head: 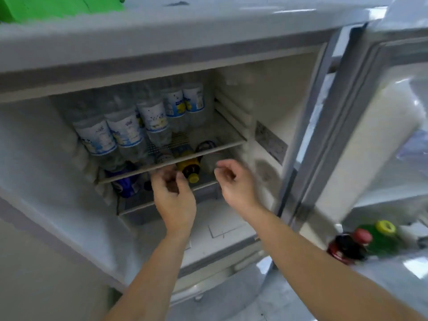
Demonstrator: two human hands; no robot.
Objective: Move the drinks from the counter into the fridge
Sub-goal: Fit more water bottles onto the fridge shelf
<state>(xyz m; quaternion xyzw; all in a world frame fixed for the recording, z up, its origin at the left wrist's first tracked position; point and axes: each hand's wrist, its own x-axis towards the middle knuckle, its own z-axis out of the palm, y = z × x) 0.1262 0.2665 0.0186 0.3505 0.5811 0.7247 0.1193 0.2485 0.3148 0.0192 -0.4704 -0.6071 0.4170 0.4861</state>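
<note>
Left hand (174,195) and right hand (234,181) are hovering loosely curled, holding nothing, just before the fridge (266,107). A yellow-capped bottle (189,169) is lying inside it, between them.

A green object (62,5) lies on top, at the upper left.

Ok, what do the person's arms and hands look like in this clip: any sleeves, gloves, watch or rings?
Both forearms are bare as far as the frame shows, with no sleeves in view. The left hand and right hand wear no gloves; no watch, bracelet or ring is visible, though motion blur could hide something small.
</note>
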